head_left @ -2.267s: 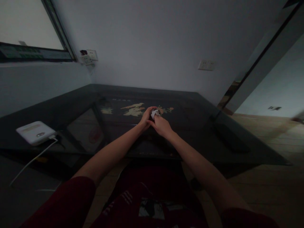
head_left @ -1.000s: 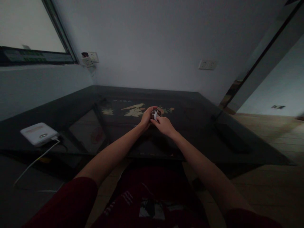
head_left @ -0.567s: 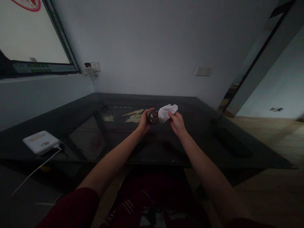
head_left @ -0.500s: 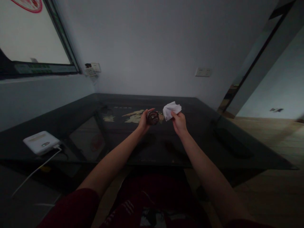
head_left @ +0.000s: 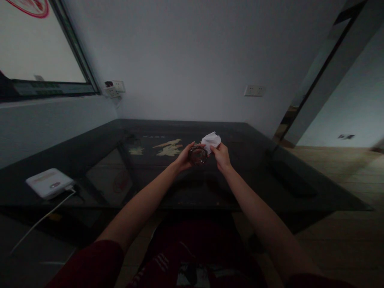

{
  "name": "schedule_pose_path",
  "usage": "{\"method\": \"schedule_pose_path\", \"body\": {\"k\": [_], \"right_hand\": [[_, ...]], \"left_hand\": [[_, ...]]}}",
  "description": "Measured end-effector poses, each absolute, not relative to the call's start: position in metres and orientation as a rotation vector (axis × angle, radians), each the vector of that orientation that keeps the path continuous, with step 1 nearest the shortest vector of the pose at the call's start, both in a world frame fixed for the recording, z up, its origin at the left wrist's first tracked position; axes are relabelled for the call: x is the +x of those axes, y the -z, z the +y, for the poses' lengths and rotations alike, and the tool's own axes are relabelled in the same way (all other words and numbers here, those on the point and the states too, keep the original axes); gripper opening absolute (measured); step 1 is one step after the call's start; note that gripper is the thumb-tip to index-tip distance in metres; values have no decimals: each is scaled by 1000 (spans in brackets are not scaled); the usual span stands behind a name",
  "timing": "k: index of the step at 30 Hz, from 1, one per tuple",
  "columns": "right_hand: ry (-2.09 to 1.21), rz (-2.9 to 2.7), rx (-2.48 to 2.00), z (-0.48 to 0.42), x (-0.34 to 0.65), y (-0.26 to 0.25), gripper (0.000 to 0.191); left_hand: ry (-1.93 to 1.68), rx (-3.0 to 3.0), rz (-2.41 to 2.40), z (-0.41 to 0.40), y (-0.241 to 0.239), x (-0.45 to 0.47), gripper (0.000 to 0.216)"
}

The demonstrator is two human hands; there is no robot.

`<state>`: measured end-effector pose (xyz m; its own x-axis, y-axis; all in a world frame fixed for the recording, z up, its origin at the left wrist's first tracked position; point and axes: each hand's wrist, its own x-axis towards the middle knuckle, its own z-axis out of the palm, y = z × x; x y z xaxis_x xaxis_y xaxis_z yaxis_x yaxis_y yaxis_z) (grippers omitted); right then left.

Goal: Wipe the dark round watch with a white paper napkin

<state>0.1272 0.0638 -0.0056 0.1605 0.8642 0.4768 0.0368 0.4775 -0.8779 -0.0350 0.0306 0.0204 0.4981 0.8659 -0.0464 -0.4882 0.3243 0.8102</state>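
My left hand [head_left: 185,157] is closed around the side of a small round brown glass vessel [head_left: 198,155]. Its circular rim faces me, and I cannot make out whether it is a cup or an ashtray. A crumpled white tissue [head_left: 211,141] is pinched between the thumb and fingers of my right hand [head_left: 222,156]. The tissue's lower left edge meets the far right side of the glass, where some fingertips are hidden. Both hands are above the middle of the dark glass-topped table [head_left: 180,186].
A white box-shaped device [head_left: 49,183] with a white cable [head_left: 43,220] stands at the table's left. A dark flat object [head_left: 292,178] lies on the right. Behind the table is a wall [head_left: 186,72] with sockets [head_left: 254,91]. The tabletop bears a pale printed picture [head_left: 169,148].
My right hand has brought the tissue left and against the glass. My left hand has shifted slightly right and nearer, turning the vessel so its rim shows.
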Motion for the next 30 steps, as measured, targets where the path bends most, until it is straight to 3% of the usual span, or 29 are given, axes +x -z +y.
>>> {"method": "schedule_pose_path", "body": {"k": [16,30], "right_hand": [[-846,-1331,-907,58,123,4,30],[-518,-1508,-1086,62,130,5,33]], "left_hand": [[-980,803,519,35,-16,-34,45],[-1055,835,685,39,-14,-35,40]]}}
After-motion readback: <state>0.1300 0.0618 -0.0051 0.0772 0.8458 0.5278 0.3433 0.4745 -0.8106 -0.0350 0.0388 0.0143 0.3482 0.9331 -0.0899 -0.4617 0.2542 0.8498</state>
